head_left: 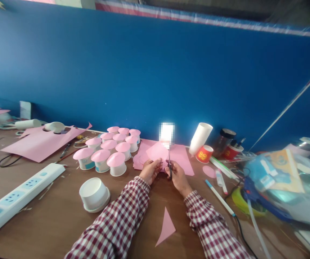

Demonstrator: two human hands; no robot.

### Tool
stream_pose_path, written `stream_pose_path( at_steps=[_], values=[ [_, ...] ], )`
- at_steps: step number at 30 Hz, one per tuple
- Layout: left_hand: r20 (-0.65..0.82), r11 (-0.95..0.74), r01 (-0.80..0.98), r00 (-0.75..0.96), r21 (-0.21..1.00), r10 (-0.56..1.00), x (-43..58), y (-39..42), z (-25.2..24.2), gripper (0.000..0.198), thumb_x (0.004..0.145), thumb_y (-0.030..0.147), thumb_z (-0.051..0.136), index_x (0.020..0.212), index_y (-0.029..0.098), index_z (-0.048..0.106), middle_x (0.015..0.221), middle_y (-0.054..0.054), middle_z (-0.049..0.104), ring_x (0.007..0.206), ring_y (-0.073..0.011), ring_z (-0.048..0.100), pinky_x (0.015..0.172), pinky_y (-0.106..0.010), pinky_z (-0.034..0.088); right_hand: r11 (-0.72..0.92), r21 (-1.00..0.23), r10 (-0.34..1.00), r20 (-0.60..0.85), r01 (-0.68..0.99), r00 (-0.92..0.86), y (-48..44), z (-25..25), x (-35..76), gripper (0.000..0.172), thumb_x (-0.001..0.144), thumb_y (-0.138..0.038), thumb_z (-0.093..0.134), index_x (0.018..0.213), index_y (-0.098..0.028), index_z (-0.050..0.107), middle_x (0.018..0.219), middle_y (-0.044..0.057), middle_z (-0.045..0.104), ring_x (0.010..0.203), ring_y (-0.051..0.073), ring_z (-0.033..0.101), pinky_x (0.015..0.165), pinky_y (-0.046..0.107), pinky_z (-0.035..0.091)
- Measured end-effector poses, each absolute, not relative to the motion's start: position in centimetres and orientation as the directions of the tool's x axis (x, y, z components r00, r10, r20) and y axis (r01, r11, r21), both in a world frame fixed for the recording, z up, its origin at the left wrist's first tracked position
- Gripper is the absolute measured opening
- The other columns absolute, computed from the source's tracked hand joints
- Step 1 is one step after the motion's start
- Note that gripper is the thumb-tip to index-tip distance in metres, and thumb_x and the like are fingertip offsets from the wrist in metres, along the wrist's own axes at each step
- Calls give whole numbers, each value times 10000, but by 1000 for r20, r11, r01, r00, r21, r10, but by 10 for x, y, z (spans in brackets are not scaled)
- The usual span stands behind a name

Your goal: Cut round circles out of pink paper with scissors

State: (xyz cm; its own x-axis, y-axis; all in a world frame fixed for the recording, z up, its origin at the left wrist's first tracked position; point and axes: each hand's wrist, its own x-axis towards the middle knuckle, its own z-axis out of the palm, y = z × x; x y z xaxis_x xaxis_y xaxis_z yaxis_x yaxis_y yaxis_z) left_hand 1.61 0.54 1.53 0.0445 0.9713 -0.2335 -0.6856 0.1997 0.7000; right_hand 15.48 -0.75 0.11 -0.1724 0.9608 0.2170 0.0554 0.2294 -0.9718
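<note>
My right hand (178, 176) is closed around the dark handles of a pair of scissors (169, 163), whose blades point away from me. Beside it, my left hand (152, 171) has its fingers pinched at the near edge of a piece of pink paper (156, 151). Larger pink sheets (183, 160) lie flat beneath both hands. A pink triangular offcut (166, 228) rests on the table between my forearms. To the left stand several upturned white paper cups (117, 169) with pink cone tops. One upturned cup without a top (93, 194) sits nearer me.
A white power strip (22, 198) and cut pink sheet (44, 144) lie left. On the right are a stack of white cups (200, 138), a red cup (205, 154), a blue-capped marker (219, 198) and a blue glue gun (263, 205). A blue partition (144, 72) rises behind.
</note>
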Motion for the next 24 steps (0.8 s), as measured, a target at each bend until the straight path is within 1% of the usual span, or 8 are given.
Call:
stream_pose_path(
  at_steps=[11, 24],
  values=[
    [-215, 191, -695, 52, 693, 975, 16, 8, 11, 131, 711, 147, 710, 766, 75, 616, 651, -52, 640, 576, -76, 608, 546, -144, 492, 244, -968, 958, 232, 57, -171, -6, -2, 154, 439, 772, -414, 638, 1121, -165, 544, 799, 23, 607, 694, 160, 588, 572, 264, 502],
    [-208, 180, -699, 47, 692, 977, 15, 8, 10, 158, 678, 167, 739, 749, 87, 622, 659, -50, 641, 577, -80, 608, 537, -149, 492, 224, -973, 961, 212, 52, -175, -8, 2, 153, 440, 761, -416, 647, 1107, -161, 551, 793, 28, 601, 693, 160, 585, 546, 257, 492]
  ],
)
